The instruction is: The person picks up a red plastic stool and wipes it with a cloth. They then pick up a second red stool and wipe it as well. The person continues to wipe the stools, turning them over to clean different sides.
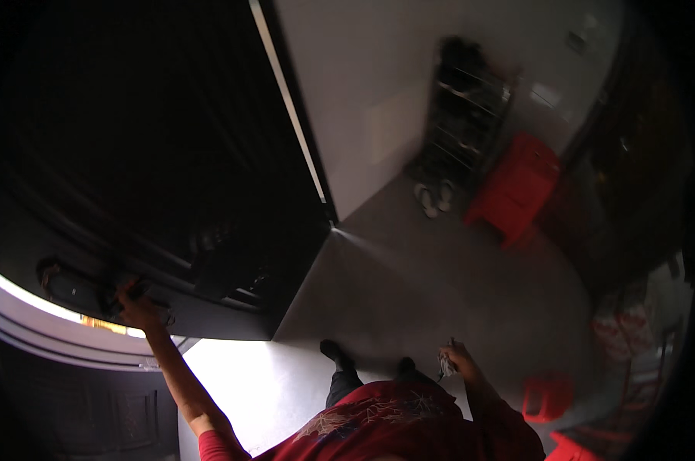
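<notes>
On the left: dark door (186, 154), biggest item, standing open, bright light past its free edge. Then grey floor (470, 284), pale wall (386, 115), shoe rack (470, 107) against it, red stool (516, 188) just beside, handle plate (79, 291) near the door's free edge, dark feet (334, 351), pale slippers (425, 201) below the rack, left hand (137, 309) at the handle plate, right hand (460, 355) low by the body, small grey bundle (445, 369) in it (keys maybe, too blurred).

Fingers: left ones curled at the handle plate; too dark to tell if clamped or only resting. Right ones closed on the bundle.

Working the door well, my take: full wrap on the handle, straight wrist, slow even arc, no jerk at the end. Bundle tucked in so it can't snag.

Edges: free edge is the pinch risk; fingers on the inner face. Bottom edge runs close to the floor, left foot near its corner, so toes out of the sweep. Room: floor right of the feet; stool and slippers limit the far side.
</notes>
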A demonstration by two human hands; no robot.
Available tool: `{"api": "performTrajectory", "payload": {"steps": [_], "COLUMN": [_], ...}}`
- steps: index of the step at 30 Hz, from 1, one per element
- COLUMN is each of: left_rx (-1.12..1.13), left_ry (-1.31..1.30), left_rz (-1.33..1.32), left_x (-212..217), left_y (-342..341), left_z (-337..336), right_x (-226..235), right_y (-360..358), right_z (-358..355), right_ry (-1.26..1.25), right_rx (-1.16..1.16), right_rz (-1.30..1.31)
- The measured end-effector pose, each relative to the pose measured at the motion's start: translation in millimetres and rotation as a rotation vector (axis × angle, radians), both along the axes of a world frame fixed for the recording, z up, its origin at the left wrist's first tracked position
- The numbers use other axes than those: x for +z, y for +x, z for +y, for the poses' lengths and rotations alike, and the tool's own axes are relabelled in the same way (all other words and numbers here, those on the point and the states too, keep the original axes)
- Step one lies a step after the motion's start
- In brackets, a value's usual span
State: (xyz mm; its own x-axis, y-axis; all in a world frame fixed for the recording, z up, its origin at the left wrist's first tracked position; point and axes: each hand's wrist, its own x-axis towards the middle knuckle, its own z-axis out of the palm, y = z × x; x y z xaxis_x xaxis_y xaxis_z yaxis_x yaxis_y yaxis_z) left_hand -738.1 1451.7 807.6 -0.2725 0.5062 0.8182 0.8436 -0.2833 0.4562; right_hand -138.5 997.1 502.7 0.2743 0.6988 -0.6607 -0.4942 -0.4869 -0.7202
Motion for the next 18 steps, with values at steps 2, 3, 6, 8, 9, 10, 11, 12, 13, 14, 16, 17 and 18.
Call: {"api": "performTrajectory", "payload": {"steps": [2,3,6,8,9,10,11,12,13,14,16,17,18], "left_rx": [-0.097,-0.051,-0.229,-0.057,-0.042,-0.031,-0.015,-0.208,-0.234,-0.238,-0.191,-0.142,-0.604], "left_ry": [0.016,-0.027,0.041,0.052,0.034,0.016,-0.003,0.022,0.029,-0.054,-0.114,-0.107,-0.155], "left_rz": [-0.082,-0.078,-0.377,-0.045,-0.08,-0.066,-0.039,-0.213,-0.285,-0.355,-0.189,-0.016,-0.64], "left_x": [-8.2,0.9,26.4,44.2,18.6,24.4,37.3,61.6,60.8,50.2,56.3,60.1,67.4], "left_y": [29.4,69.9,80.8,127.9,154.3,165.8,171.7,197.9,210.2,239.9,268.2,283.5,308.8], "left_z": [-1.3,-19.8,-31.7,-50.0,-84.9,-81.0,-77.3,-81.3,-93.2,-121.9,-159.3,-172.2,-186.6], "right_x": [-23.6,-24.5,15.0,16.9,-7.0,-25.7,-37.6,-40.2,-41.6,-49.7,-56.5,-58.9,-62.2], "right_y": [40.8,58.4,56.0,54.2,81.8,83.6,69.2,40.4,37.7,48.2,11.2,10.4,9.9], "right_z": [-30.2,-57.8,-82.8,-104.4,-148.7,-160.0,-158.5,-147.1,-155.6,-193.4,-207.0,-210.6,-215.9], "right_ry": [0.064,0.057,0.094,-0.053,-0.07,-0.067,-0.056,-0.133,-0.06,-0.023,0.102,0.033,-0.045], "right_rx": [0.017,0.034,0.553,0.885,0.905,0.916,0.931,0.779,0.674,0.579,0.676,0.64,0.602], "right_rz": [-0.193,-0.287,-0.967,-1.43,-1.5,-1.526,-1.539,-1.44,-1.284,-1.142,-1.259,-1.209,-1.153]}}
